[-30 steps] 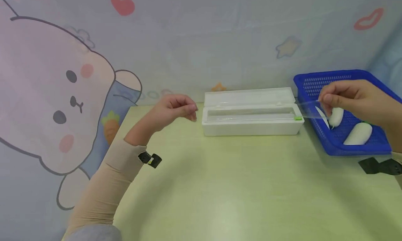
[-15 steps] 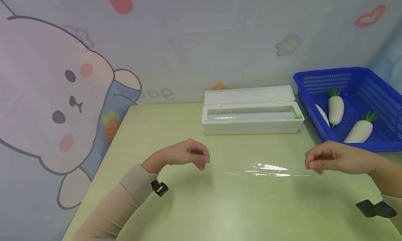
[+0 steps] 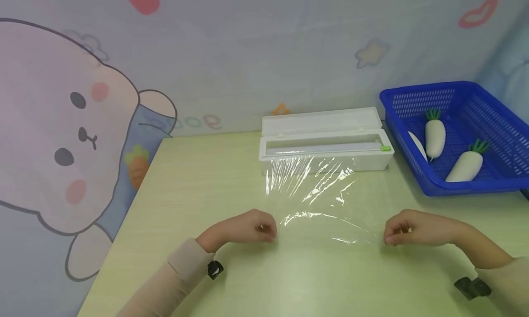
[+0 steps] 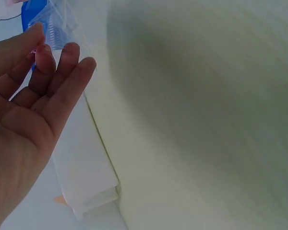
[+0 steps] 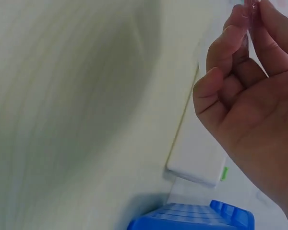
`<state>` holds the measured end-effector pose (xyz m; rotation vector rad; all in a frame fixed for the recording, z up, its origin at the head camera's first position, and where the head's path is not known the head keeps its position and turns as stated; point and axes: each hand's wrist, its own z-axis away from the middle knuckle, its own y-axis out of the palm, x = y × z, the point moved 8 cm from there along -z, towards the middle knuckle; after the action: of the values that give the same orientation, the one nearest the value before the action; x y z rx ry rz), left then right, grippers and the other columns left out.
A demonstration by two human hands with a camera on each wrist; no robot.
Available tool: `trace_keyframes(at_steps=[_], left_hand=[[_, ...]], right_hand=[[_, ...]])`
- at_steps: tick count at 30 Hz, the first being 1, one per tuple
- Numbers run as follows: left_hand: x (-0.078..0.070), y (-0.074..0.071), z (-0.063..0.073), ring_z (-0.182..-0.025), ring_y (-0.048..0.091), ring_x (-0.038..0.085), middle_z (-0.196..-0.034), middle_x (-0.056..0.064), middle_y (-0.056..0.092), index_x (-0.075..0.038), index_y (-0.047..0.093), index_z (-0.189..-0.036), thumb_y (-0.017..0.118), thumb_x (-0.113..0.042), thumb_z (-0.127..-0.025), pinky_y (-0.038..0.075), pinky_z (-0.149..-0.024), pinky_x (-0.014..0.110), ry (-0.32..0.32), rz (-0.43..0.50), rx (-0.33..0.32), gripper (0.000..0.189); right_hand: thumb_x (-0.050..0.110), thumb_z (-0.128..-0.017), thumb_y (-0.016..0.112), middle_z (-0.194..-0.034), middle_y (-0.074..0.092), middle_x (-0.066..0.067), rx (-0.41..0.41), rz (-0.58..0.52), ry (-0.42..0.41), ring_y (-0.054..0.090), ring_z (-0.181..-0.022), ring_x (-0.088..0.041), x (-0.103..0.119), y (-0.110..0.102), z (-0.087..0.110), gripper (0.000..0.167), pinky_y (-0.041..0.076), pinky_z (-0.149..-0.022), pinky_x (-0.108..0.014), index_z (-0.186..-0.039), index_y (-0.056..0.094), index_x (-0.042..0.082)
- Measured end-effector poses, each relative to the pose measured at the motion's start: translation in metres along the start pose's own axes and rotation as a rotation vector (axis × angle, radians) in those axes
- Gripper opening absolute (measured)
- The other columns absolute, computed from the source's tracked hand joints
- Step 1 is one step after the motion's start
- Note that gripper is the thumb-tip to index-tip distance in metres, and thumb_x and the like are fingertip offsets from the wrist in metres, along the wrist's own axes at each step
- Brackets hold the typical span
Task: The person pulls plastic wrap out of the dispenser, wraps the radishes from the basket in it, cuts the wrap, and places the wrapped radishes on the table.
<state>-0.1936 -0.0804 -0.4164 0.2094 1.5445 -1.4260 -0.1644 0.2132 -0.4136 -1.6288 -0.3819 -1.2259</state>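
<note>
A sheet of clear plastic wrap (image 3: pixel 318 193) stretches over the table in the head view, its glossy creases running back to the front of a white wrap dispenser box (image 3: pixel 326 163). The near left corner is pinched between thumb and fingertips of my left hand (image 3: pixel 248 227). On the other side my right hand (image 3: pixel 421 229) pinches the near right corner. Both hands hover above the table, level with each other. The dispenser's lid (image 3: pixel 322 121) stands open, and a roll (image 3: pixel 326 148) lies inside. In the left wrist view, the wrap (image 4: pixel 62 17) shows beyond the fingertips.
A blue basket (image 3: pixel 430 188) stands at the back right, beside the dispenser. Inside are white radishes (image 3: pixel 435 138) with green tops and a white object (image 3: pixel 417 146) by its left wall. A green slider (image 3: pixel 385 148) sits on the dispenser's right end. A printed cloth (image 3: pixel 248 55) hangs behind.
Both hands have come down and nearer from around the dispenser and basket. The plastic wrap has been drawn out toward me, now spread between the hands and the box.
</note>
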Motion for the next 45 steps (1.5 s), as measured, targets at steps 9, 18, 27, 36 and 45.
trace_keyframes(at_steps=[9, 18, 27, 36, 45], left_hand=[[0.014, 0.013, 0.003, -0.076, 0.054, 0.002, -0.079, -0.007, 0.064, -0.009, 0.067, -0.083, 0.062, 0.002, -0.088, 0.048, -0.074, 0.02, -0.065, -0.087, -0.046, 0.013], [0.018, 0.02, 0.011, -0.078, 0.056, 0.001, -0.082, -0.006, 0.064, -0.011, 0.067, -0.083, 0.068, -0.006, -0.089, 0.049, -0.076, 0.02, -0.026, -0.113, -0.079, 0.008], [0.014, 0.018, 0.019, -0.079, 0.055, 0.001, -0.082, -0.005, 0.062, -0.009, 0.067, -0.082, 0.069, -0.005, -0.087, 0.049, -0.077, 0.02, 0.031, -0.101, -0.104, 0.007], [0.016, 0.022, 0.026, -0.078, 0.057, 0.001, -0.082, -0.005, 0.064, -0.009, 0.067, -0.083, 0.067, -0.002, -0.087, 0.05, -0.076, 0.02, -0.006, -0.046, -0.105, 0.008], [0.02, 0.027, 0.02, -0.079, 0.055, 0.0, -0.083, -0.003, 0.065, -0.009, 0.067, -0.083, 0.069, -0.006, -0.087, 0.049, -0.078, 0.02, -0.017, -0.015, -0.079, 0.006]], right_hand=[[0.013, -0.092, 0.065, -0.079, 0.062, 0.014, 0.008, 0.111, 0.11, 0.05, -0.072, 0.006, -0.02, 0.018, -0.008, 0.007, 0.046, -0.06, -0.021, -0.09, 0.07, 0.009], [0.021, -0.093, 0.065, -0.086, 0.06, 0.018, -0.035, 0.26, 0.167, 0.051, -0.076, 0.005, -0.003, 0.005, -0.011, 0.015, 0.047, -0.063, -0.023, -0.099, 0.07, 0.009], [0.026, -0.097, 0.059, -0.1, 0.068, -0.005, -0.507, 0.423, 0.452, 0.054, -0.075, -0.006, 0.033, -0.115, 0.025, 0.031, 0.047, -0.06, -0.025, -0.117, 0.064, 0.002], [0.051, -0.097, 0.044, -0.099, 0.06, 0.004, -0.95, 0.238, 0.695, 0.046, -0.068, 0.009, -0.004, -0.209, 0.079, 0.07, 0.049, -0.067, -0.025, -0.14, 0.043, -0.005], [0.062, -0.093, 0.039, -0.151, 0.024, -0.032, -1.031, -0.03, 1.006, 0.039, -0.125, -0.05, -0.119, -0.229, 0.12, 0.089, 0.043, -0.092, -0.059, -0.151, 0.018, -0.001]])
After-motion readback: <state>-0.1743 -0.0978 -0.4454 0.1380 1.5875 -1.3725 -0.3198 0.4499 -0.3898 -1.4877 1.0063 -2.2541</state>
